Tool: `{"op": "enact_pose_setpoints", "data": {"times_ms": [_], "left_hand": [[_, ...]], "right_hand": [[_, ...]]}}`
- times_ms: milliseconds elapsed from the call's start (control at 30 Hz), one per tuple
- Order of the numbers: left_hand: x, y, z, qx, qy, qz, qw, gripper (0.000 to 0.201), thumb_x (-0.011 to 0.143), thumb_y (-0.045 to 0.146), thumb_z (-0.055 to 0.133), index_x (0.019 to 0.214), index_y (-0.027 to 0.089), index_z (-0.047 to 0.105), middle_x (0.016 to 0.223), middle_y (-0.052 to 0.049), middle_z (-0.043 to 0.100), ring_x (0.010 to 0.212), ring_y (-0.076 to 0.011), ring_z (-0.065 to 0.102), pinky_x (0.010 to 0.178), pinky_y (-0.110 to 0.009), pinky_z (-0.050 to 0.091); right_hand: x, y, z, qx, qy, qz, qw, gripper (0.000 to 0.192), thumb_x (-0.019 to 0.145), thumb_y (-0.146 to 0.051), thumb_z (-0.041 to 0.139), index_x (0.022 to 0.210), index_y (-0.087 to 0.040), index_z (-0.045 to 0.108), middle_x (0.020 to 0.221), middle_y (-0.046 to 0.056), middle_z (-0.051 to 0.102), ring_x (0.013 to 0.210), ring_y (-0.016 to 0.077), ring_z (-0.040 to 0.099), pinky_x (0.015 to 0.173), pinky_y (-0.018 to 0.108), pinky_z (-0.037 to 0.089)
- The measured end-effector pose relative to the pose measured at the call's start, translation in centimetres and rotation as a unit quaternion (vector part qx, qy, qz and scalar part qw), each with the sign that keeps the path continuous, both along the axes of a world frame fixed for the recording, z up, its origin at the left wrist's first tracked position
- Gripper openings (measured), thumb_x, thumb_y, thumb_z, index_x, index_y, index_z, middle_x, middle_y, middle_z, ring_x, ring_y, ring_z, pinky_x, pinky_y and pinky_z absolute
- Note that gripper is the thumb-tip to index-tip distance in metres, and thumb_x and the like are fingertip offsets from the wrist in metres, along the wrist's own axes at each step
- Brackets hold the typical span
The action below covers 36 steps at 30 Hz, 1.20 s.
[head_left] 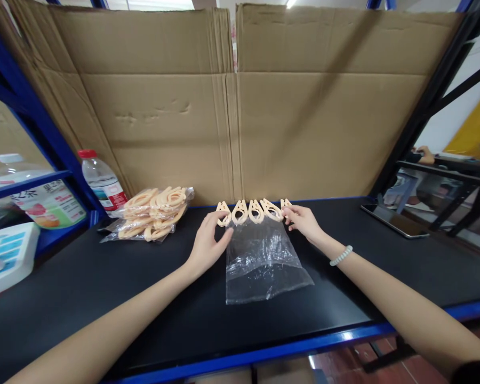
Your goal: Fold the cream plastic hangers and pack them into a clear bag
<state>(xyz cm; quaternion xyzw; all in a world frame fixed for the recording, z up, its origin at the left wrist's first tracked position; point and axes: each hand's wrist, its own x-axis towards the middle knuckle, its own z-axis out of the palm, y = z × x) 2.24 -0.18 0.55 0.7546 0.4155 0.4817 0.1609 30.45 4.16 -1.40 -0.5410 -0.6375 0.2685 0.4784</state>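
Five peach plastic clips, loop-shaped and smooth, lie in a row at the far edge of the clear crinkled bag. My left hand pinches the leftmost clip; my right hand rests fingertips on the rightmost, fingers loosely spread. Left of the bag sits a packed bundle of clips
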Motion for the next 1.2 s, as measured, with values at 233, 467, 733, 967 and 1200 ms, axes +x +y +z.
{"op": "enact_pose_setpoints", "data": {"times_ms": [233, 467, 733, 967, 1200], "left_hand": [[0.8, -4.2, 0.2, 0.052, 0.221, -0.16, 0.961, 0.048, 0.078, 0.023, 0.056, 0.125, 0.022, 0.045, 0.128, -0.011, 0.053, 0.121, -0.0281, 0.048, 0.103, -0.045, 0.038], [1.1, -4.9, 0.4, 0.096, 0.248, -0.226, 0.937, 0.041, 0.067, 0.011, 0.05, 0.106, 0.022, 0.047, 0.127, -0.011, 0.053, 0.119, -0.0284, 0.047, 0.101, -0.048, 0.038], [1.3, -4.9, 0.0, 0.161, 0.322, -0.248, 0.899, 0.04, 0.077, 0.002, 0.042, 0.108, 0.022, 0.054, 0.132, -0.011, 0.049, 0.125, -0.0283, 0.04, 0.103, -0.048, 0.036], [1.7, -5.9, -0.6, 0.156, 0.312, -0.185, 0.919, 0.029, 0.088, 0.012, 0.045, 0.108, 0.024, 0.062, 0.135, -0.01, 0.048, 0.123, -0.0289, 0.043, 0.099, -0.05, 0.041], [1.8, -6.5, -1.0, 0.122, 0.334, -0.186, 0.916, 0.037, 0.085, 0.012, 0.047, 0.116, 0.028, 0.061, 0.14, -0.009, 0.043, 0.13, -0.0339, 0.037, 0.103, -0.059, 0.034]], "right_hand": [[5.2, 1.9, 1.0, 0.098, -0.298, -0.005, 0.95, 0.049, 0.082, -0.001, 0.039, 0.123, -0.017, 0.058, 0.128, 0.013, 0.055, 0.122, 0.0268, 0.043, 0.103, 0.045, 0.033], [5.1, 5.2, 1.0, 0.065, -0.477, 0.066, 0.874, 0.059, 0.083, 0.001, 0.042, 0.13, -0.033, 0.054, 0.149, 0.006, 0.035, 0.128, 0.0281, 0.039, 0.099, 0.046, 0.036], [7.9, 3.0, 2.6, -0.002, -0.504, 0.067, 0.861, 0.041, 0.076, -0.004, 0.052, 0.112, -0.019, 0.067, 0.131, 0.014, 0.055, 0.12, 0.031, 0.048, 0.093, 0.041, 0.042], [10.5, -4.9, 1.4, 0.027, -0.452, 0.075, 0.889, 0.034, 0.085, -0.018, 0.048, 0.116, -0.015, 0.063, 0.105, 0.014, 0.065, 0.097, 0.0242, 0.061, 0.089, 0.037, 0.047], [9.7, -12.4, 1.1, 0.208, -0.341, -0.047, 0.916, 0.02, 0.093, -0.028, 0.047, 0.098, -0.02, 0.064, 0.099, 0.008, 0.063, 0.09, 0.02, 0.063, 0.082, 0.034, 0.051]]}}
